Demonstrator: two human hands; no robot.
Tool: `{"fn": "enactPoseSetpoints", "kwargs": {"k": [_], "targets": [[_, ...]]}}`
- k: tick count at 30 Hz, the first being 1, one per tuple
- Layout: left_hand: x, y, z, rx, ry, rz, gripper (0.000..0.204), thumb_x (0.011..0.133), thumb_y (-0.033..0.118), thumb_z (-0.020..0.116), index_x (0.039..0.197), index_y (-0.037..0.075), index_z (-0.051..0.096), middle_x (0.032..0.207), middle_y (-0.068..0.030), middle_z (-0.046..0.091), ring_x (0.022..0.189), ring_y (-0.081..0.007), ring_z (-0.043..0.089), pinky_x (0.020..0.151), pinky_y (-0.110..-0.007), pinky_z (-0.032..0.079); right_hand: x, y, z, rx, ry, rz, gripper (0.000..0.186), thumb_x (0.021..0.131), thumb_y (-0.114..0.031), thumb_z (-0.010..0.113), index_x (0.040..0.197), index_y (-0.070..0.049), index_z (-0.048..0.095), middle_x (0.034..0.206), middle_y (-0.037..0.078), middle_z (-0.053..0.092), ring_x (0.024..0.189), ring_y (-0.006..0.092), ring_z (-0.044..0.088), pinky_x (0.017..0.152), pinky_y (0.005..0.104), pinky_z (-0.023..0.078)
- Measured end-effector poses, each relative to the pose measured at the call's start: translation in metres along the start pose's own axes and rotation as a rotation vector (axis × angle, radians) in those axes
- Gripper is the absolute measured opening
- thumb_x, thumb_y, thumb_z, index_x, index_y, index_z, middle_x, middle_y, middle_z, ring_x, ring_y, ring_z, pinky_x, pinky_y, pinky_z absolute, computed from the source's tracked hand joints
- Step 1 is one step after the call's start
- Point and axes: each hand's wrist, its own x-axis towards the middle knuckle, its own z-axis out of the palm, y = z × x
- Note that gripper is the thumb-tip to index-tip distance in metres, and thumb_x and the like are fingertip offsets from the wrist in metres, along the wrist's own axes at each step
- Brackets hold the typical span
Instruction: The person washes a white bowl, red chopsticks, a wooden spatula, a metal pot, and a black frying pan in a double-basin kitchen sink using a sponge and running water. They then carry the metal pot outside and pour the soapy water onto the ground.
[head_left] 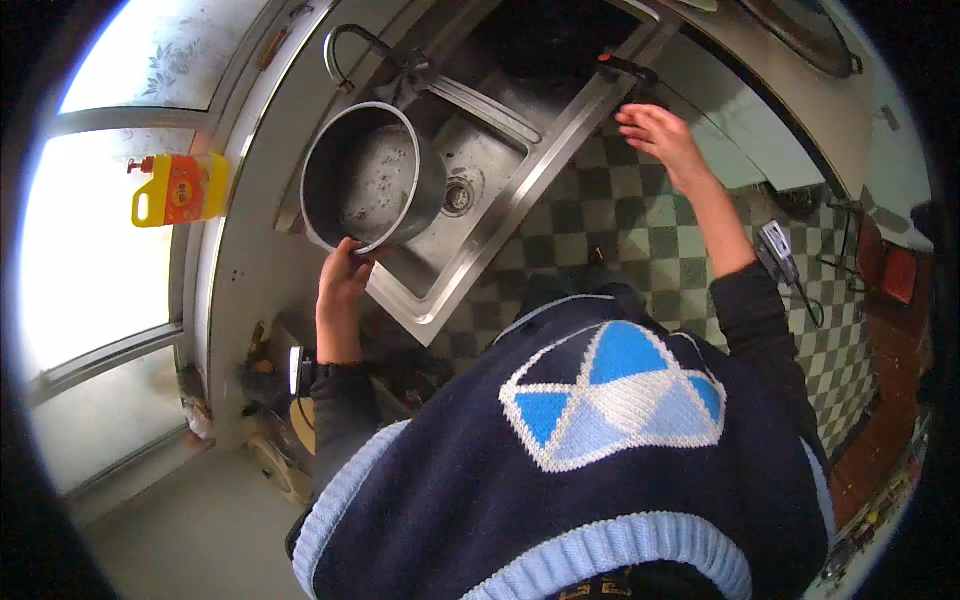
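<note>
A large, deep metal pot point(380, 175) is tilted over the stainless steel sink point(435, 245), its mouth facing me. Its inside looks wet, with drops or bits on the bottom. My left hand point(345, 275) grips the pot's near rim, fingers closed around the edge. Beside the pot, the drain point(458, 196) shows in the basin. My right hand point(662, 142) is in the air right of the sink's front edge, fingers stretched out and holding nothing. Just above its fingertips, a black handle with a red end point(628, 68) juts over the edge.
A curved faucet point(362, 36) rises behind the pot. On the bright windowsill at left stands a yellow jug point(190, 190) with a red pump. A dark round vessel point(545, 35) sits in the sink's far part. Checkered floor tiles point(640, 215) lie right of the sink.
</note>
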Motion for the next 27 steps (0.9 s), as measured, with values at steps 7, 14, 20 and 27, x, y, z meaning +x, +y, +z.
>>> {"fn": "enactPoseSetpoints", "kwargs": {"k": [7, 14, 20, 27], "targets": [[0.048, -0.021, -0.035, 0.034, -0.091, 0.084, 0.019, 0.083, 0.012, 0.042, 0.09, -0.004, 0.048, 0.105, -0.0263, 0.056, 0.057, -0.023, 0.052, 0.038, -0.024, 0.041, -0.106, 0.051, -0.033, 0.088, 0.219, 0.071, 0.028, 0.091, -0.022, 0.047, 0.111, -0.003, 0.052, 0.107, 0.006, 0.059, 0.094, 0.0132, 0.057, 0.083, 0.0275, 0.045], [0.11, -0.012, -0.039, 0.424, -0.434, 0.302, 0.015, 0.082, 0.009, 0.045, 0.088, -0.003, 0.052, 0.08, -0.0155, 0.053, 0.08, -0.0362, 0.061, 0.055, -0.046, 0.048, -0.159, 0.067, -0.015, 0.114, 0.265, -0.009, 0.029, 0.091, -0.024, 0.048, 0.111, -0.003, 0.052, 0.106, 0.008, 0.059, 0.096, 0.0153, 0.057, 0.085, 0.0293, 0.045], [0.104, 0.007, -0.01, 1.292, -0.657, 0.843, 0.016, 0.081, 0.011, 0.043, 0.076, -0.001, 0.053, 0.067, -0.0118, 0.057, 0.056, -0.0284, 0.063, 0.042, -0.032, 0.042, -0.185, 0.075, -0.014, 0.118, 0.376, 0.071, 0.03, 0.091, -0.024, 0.049, 0.111, -0.003, 0.053, 0.106, 0.008, 0.058, 0.095, 0.0152, 0.057, 0.084, 0.0293, 0.045], [0.113, 0.037, 0.027, 1.03, -0.43, 0.408, 0.017, 0.075, 0.008, 0.048, 0.067, -0.007, 0.049, 0.058, -0.0159, 0.053, 0.047, -0.0277, 0.057, 0.045, -0.038, 0.049, -0.193, 0.088, -0.011, 0.159, 0.389, 0.095, 0.03, 0.091, -0.024, 0.048, 0.111, -0.003, 0.053, 0.106, 0.008, 0.059, 0.096, 0.0151, 0.057, 0.084, 0.0294, 0.045]]}}
